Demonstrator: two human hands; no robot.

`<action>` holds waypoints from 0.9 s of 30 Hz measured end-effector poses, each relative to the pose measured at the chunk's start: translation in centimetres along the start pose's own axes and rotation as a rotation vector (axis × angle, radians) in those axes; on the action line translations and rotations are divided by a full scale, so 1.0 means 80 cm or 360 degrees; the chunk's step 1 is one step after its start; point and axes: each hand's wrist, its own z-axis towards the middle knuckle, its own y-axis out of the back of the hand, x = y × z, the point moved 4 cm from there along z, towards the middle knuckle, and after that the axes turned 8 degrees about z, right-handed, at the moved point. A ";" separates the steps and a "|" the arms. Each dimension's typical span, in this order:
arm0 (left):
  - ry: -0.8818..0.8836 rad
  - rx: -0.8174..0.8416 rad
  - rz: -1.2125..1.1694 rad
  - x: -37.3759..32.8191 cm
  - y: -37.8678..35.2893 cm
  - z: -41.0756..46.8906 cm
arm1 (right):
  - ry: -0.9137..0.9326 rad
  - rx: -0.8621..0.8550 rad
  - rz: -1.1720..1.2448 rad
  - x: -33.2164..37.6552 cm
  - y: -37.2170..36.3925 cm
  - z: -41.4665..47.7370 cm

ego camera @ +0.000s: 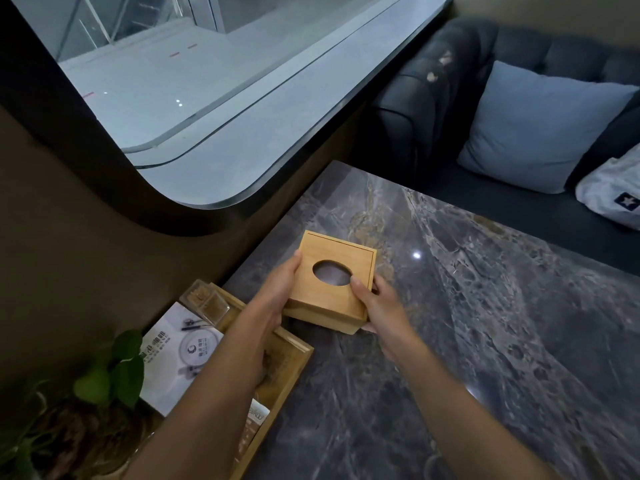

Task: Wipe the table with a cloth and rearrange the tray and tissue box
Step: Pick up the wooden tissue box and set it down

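Observation:
A square wooden tissue box (341, 261) with an oval hole in its lid is held between both hands over the left part of the dark marble table (467, 334). My left hand (277, 292) grips its left side. My right hand (375, 303) grips its near right corner, thumb on the lid. Whether the box rests on the table or hangs just above it, I cannot tell. A wooden tray (294, 355) lies at the table's left edge under my left forearm, holding a printed card, a clear plastic box and a packet. No cloth is in view.
A potted plant (110, 372) stands at the near left, beside the tray. A brown wall and a curved window ledge (207, 216) run along the table's left side. A dark sofa with a blue cushion (533, 129) and a white bag (613, 192) is beyond the table.

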 end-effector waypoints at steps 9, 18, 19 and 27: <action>-0.0583 -0.0690 0.1047 -0.023 0.002 -0.035 | -0.0146 -0.0037 0.0060 0.018 0.023 0.018; -0.0662 -0.0838 0.1716 0.031 -0.041 -0.064 | -0.0177 0.0190 0.0104 0.023 -0.011 0.025; -0.0672 -0.0872 0.1747 0.030 -0.034 -0.061 | -0.0164 0.0198 0.0085 0.022 -0.017 0.025; -0.0709 -0.0946 0.1735 0.024 0.026 -0.049 | -0.0110 0.0243 0.0058 0.017 -0.073 0.027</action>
